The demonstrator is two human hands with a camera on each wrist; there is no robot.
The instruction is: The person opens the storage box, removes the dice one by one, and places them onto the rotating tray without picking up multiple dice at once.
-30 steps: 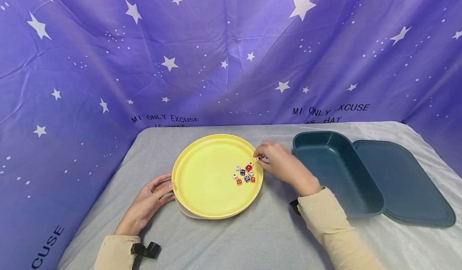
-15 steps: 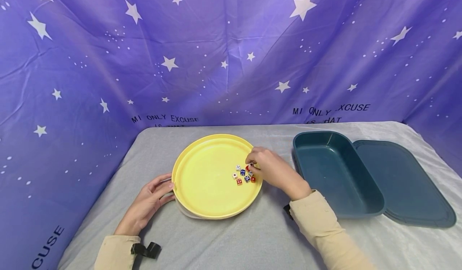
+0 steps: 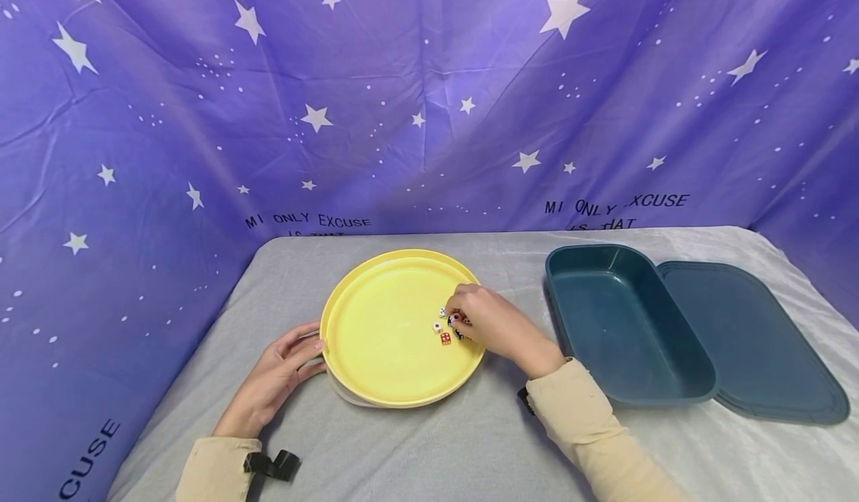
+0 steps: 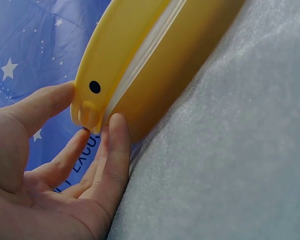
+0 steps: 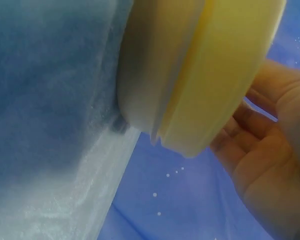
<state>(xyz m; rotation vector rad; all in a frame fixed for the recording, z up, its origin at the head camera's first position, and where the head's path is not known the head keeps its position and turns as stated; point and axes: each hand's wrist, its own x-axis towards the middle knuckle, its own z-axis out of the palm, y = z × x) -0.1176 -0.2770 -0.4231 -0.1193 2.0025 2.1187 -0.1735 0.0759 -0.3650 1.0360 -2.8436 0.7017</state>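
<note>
A round yellow lidded container (image 3: 389,368) stands on the table, with several small red, blue and white dice on the right part of its lid; one is a red die (image 3: 446,339). My left hand (image 3: 285,368) holds the container's left side, thumb on the lid's rim and fingers under a small beak-like tab (image 4: 88,114) beside a black dot. Over the dice, my right hand (image 3: 496,321) pinches a white die (image 3: 455,318) between thumb and fingertips, hiding some of the others. In the right wrist view, the container blocks sight of the fingertips.
To the right stands a deep dark teal rectangular box (image 3: 627,330) without a cover. A flat teal lid (image 3: 751,338) lies beyond it, partly behind its right side. Grey cloth (image 3: 416,450) covers the table, and a purple starry curtain (image 3: 403,114) hangs behind.
My right hand has moved left and toward me, from the lid's right rim to over the dice, carrying the white die. The left hand and the container have stayed put.
</note>
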